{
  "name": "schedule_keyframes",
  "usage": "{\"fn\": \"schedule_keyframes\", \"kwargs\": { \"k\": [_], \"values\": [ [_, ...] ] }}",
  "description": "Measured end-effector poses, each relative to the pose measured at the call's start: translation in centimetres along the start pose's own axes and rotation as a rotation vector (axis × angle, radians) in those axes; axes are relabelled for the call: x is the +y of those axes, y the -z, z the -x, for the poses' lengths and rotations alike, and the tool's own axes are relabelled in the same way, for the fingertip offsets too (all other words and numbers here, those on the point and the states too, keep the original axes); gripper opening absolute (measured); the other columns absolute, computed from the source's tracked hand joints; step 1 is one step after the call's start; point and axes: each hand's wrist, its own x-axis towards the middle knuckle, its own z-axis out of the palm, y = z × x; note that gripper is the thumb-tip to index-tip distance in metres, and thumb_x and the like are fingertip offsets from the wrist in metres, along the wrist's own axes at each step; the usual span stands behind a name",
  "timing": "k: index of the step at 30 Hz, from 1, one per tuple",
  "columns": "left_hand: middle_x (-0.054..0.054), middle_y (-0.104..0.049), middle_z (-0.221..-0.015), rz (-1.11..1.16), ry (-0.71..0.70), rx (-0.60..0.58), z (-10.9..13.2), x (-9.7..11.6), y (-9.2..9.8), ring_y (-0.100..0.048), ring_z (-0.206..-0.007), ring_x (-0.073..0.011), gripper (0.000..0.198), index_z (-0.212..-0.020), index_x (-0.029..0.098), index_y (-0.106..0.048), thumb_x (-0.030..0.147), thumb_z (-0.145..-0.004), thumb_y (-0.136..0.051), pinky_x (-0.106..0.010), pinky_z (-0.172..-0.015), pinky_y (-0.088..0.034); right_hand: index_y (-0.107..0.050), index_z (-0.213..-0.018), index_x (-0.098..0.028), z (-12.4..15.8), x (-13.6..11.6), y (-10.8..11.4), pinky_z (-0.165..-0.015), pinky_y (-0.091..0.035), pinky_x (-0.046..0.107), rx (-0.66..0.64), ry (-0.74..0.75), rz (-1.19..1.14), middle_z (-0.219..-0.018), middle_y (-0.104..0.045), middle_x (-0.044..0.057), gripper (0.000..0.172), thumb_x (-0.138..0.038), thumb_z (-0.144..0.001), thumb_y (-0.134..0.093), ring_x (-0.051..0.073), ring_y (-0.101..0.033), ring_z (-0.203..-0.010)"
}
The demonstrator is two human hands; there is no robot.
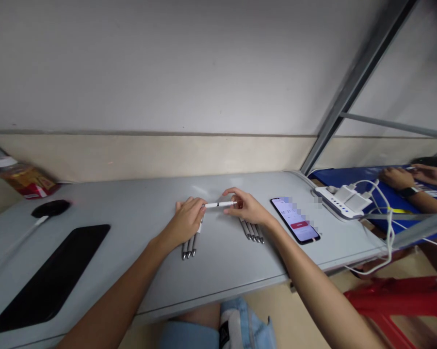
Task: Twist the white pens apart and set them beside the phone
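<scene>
In the head view, my left hand (189,215) is closed on one end of a white pen (218,204) with a dark band. The pen lies roughly level, pointing right. My right hand (244,206) curves around its other end, thumb and forefinger spread apart; whether its other fingers touch the pen is hard to see. Under my left hand lie three pens with grey grips (189,247) side by side, their upper parts partly hidden. Several similar pens (252,231) lie in a row below my right hand, upper ends covered by it.
A lit phone (294,220) lies right of my hands, near a white power strip (340,202) with cables. At left are a black slab (51,278), a round black pad (51,208) and a bottle (25,179). Another person's hands (398,178) are at the blue table (364,173). A red stool (400,300) stands below.
</scene>
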Motion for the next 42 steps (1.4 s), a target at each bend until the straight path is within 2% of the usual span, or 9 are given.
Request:
{"fn": "schedule_keyframes", "kwargs": {
  "k": [4, 9, 20, 22, 25, 30, 33, 36, 42],
  "values": [
    [-0.001, -0.06, -0.084, -0.002, -0.002, -0.021, 0.0, -0.2, -0.1, -0.051, -0.087, -0.0187, 0.027, -0.092, 0.021, -0.053, 0.03, -0.099, -0.028, -0.034, -0.078, -0.027, -0.064, -0.093, -0.018, 0.1, -0.4, 0.1, -0.058, -0.033, 0.023, 0.002, 0.065, 0.113, -0.068, -0.053, -0.002, 0.019, -0.034, -0.085, -0.059, 0.01, -0.042, -0.06],
    [-0.001, -0.06, -0.082, -0.041, -0.009, 0.002, 0.0, -0.2, 0.1, -0.05, -0.083, -0.019, 0.024, -0.086, 0.021, -0.052, 0.024, -0.097, -0.031, -0.034, -0.075, -0.026, -0.066, -0.085, -0.015, 0.1, -0.9, -0.3, -0.054, -0.029, 0.023, -0.049, -0.016, 0.051, -0.062, -0.05, -0.002, 0.024, -0.036, -0.087, -0.055, 0.01, -0.04, -0.056],
    [-0.006, -0.06, -0.077, -0.367, -0.096, 0.138, 0.1, 1.8, 1.7, -0.048, -0.082, -0.0235, 0.022, -0.077, 0.02, -0.053, 0.012, -0.09, -0.038, -0.041, -0.073, -0.025, -0.062, -0.078, -0.012, 0.3, -1.0, 0.2, -0.04, -0.01, 0.021, -0.368, -0.454, -0.81, -0.046, -0.021, -0.011, 0.021, -0.031, -0.083, -0.058, 0.004, -0.01, -0.041],
    [-0.006, -0.06, -0.079, -0.362, -0.084, 0.147, 0.0, 1.9, 1.7, -0.049, -0.083, -0.0237, 0.024, -0.081, 0.02, -0.055, 0.015, -0.093, -0.035, -0.041, -0.074, -0.025, -0.063, -0.079, -0.011, 0.2, -1.0, 0.1, -0.04, -0.016, 0.021, -0.299, -0.455, -0.826, -0.046, -0.025, -0.01, 0.023, -0.033, -0.083, -0.059, 0.004, -0.016, -0.04],
    [-0.007, -0.062, -0.089, -0.253, -0.046, 0.146, -0.1, 1.9, 1.3, -0.051, -0.089, -0.0235, 0.024, -0.096, 0.02, -0.057, 0.023, -0.096, -0.034, -0.04, -0.077, -0.027, -0.065, -0.081, -0.011, -0.2, -1.0, -0.5, -0.046, -0.03, 0.021, -0.059, -0.364, -0.749, -0.053, -0.045, -0.004, 0.025, -0.037, -0.081, -0.063, 0.007, -0.038, -0.047],
    [-0.005, -0.061, -0.104, -0.023, -0.064, 0.067, 0.1, 1.7, 1.4, -0.052, -0.099, -0.0212, 0.026, -0.112, 0.022, -0.053, 0.032, -0.096, -0.036, -0.037, -0.086, -0.031, -0.061, -0.091, -0.017, -0.6, -1.2, -0.8, -0.068, -0.045, 0.024, 0.165, -0.259, -0.881, -0.09, -0.064, 0.005, 0.022, -0.035, -0.08, -0.065, 0.014, -0.059, -0.08],
    [-0.006, -0.06, -0.106, -0.021, -0.037, 0.091, 0.2, 1.2, 1.5, -0.051, -0.101, -0.0228, 0.024, -0.112, 0.022, -0.052, 0.031, -0.091, -0.043, -0.038, -0.087, -0.032, -0.055, -0.096, -0.022, -0.7, -1.2, -0.3, -0.061, -0.045, 0.024, 0.169, -0.257, -1.098, -0.078, -0.058, 0.001, 0.021, -0.039, -0.085, -0.058, 0.012, -0.055, -0.067],
    [-0.006, -0.058, -0.11, -0.076, -0.011, 0.089, 0.2, 0.5, 1.3, -0.05, -0.104, -0.0257, 0.03, -0.112, 0.022, -0.052, 0.026, -0.082, -0.051, -0.04, -0.086, -0.032, -0.051, -0.108, -0.029, -0.5, -1.1, 0.2, -0.043, -0.028, 0.019, 0.153, -0.237, -1.146, -0.06, -0.039, -0.006, 0.024, -0.04, -0.088, -0.054, 0.008, -0.032, -0.045],
    [-0.006, -0.056, -0.113, -0.125, -0.011, -0.006, 0.4, -0.5, 0.5, -0.048, -0.108, -0.0276, 0.039, -0.111, 0.025, -0.053, 0.021, -0.073, -0.053, -0.042, -0.087, -0.031, -0.039, -0.127, -0.04, -0.3, -0.9, 0.5, -0.039, -0.011, 0.017, 0.147, -0.208, -1.114, -0.061, -0.024, -0.007, 0.041, -0.037, -0.088, -0.055, 0.007, -0.016, -0.044]
  ]
}}
